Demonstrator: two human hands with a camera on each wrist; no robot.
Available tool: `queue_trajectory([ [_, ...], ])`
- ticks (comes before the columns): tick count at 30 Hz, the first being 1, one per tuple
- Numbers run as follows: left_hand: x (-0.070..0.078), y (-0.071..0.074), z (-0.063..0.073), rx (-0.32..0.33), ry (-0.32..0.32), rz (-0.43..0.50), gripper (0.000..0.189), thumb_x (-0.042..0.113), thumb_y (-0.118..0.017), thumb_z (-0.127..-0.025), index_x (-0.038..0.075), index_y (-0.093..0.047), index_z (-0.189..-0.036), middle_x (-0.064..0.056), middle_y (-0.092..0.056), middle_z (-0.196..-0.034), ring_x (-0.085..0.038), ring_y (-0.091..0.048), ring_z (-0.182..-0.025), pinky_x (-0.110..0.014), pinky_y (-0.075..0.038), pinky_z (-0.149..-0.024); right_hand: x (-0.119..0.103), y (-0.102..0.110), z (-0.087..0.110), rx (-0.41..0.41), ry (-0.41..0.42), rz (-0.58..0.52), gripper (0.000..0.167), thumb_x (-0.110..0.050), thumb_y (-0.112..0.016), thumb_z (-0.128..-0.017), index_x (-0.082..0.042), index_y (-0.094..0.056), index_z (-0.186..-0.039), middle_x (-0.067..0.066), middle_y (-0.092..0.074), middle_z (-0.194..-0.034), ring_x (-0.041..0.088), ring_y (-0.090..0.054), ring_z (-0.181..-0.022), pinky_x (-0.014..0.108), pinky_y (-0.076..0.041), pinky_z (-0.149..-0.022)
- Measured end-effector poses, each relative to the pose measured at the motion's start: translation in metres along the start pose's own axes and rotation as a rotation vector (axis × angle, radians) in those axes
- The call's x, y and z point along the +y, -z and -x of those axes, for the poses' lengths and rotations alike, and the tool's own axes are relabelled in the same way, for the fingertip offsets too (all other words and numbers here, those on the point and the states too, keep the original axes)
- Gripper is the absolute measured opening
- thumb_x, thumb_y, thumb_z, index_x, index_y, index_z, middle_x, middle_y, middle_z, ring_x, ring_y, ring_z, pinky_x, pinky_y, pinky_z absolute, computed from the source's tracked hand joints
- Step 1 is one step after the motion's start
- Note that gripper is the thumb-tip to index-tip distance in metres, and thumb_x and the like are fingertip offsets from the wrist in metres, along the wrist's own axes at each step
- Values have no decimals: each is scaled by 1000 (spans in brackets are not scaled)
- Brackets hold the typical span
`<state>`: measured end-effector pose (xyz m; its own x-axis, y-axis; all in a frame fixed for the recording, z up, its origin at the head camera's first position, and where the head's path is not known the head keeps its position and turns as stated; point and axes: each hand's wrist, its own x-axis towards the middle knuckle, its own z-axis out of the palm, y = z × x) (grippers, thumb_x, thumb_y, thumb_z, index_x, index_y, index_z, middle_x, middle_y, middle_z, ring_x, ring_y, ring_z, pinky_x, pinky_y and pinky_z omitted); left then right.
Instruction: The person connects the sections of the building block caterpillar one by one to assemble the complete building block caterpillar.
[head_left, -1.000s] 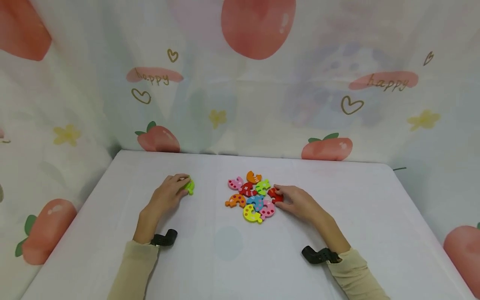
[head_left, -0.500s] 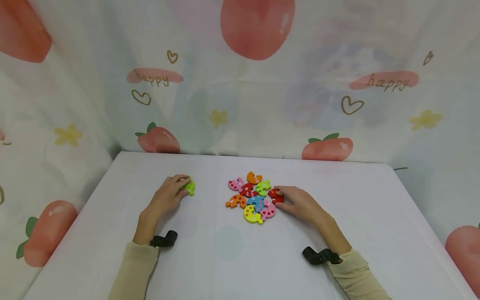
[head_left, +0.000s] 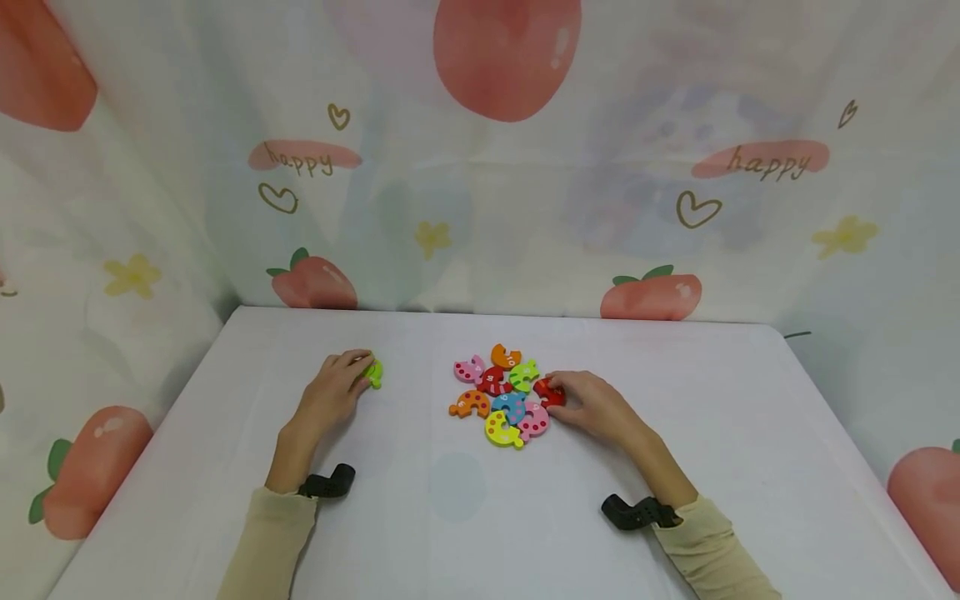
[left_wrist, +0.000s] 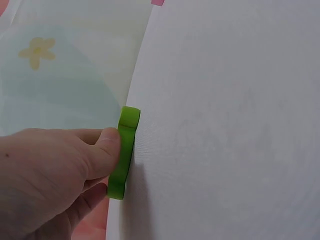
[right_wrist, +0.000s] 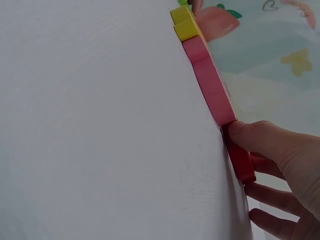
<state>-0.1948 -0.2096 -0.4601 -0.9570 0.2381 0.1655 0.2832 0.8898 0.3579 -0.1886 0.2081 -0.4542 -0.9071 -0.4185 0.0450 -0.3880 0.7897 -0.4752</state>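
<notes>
My left hand (head_left: 330,393) pinches a bright green puzzle piece (head_left: 375,374) on the left part of the table. In the left wrist view the thumb lies against the edge of that green piece (left_wrist: 125,150). My right hand (head_left: 600,406) grips a red puzzle piece (head_left: 549,391) at the right side of a cluster of puzzle pieces. In the right wrist view the red piece (right_wrist: 240,157) touches the end of a pink piece (right_wrist: 212,85), with the thumb on its edge. Fingers partly cover both held pieces.
The cluster includes a blue piece (head_left: 507,407), a yellow piece (head_left: 497,432), an orange spotted piece (head_left: 471,403) and several others with printed numbers. They lie flat on a white-covered table (head_left: 420,533). A patterned cloth (head_left: 480,192) hangs behind it.
</notes>
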Motion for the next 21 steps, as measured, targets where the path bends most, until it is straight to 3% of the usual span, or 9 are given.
queue_trajectory([
  [5, -2, -1, 1, 6, -9, 11, 42, 12, -60, -96, 2, -54, -136, -14, -53, -140, -36, -47, -125, -53, -46, -101, -2, 3, 1, 74, -50, -45, 44, -28, -77, -83, -12, -64, -122, 8, -67, -123, 28, -60, -113, 49, -52, -95],
  [10, -6, 0, 2, 12, -10, 25, 40, 10, -58, -96, 2, -54, -136, -14, -52, -140, -36, -47, -123, -53, -46, -100, -19, 6, -5, 151, 57, -148, 46, -25, -79, -80, -11, -66, -122, 9, -68, -122, 28, -64, -109, 45, -57, -89],
  [14, -9, -1, 1, 21, -29, 57, 39, 7, -55, -97, 0, -54, -135, -15, -53, -139, -37, -47, -121, -53, -45, -100, -43, 2, -18, 146, 136, -205, 48, -27, -80, -79, -10, -67, -122, 10, -67, -122, 27, -63, -112, 43, -57, -87],
  [21, -11, -3, -2, 10, -38, 70, 39, 7, -54, -97, 0, -54, -136, -16, -52, -140, -38, -47, -122, -52, -44, -102, -82, -20, -39, 79, 154, -249, 51, -28, -77, -82, -9, -64, -127, 13, -61, -124, 26, -60, -107, 41, -56, -90],
])
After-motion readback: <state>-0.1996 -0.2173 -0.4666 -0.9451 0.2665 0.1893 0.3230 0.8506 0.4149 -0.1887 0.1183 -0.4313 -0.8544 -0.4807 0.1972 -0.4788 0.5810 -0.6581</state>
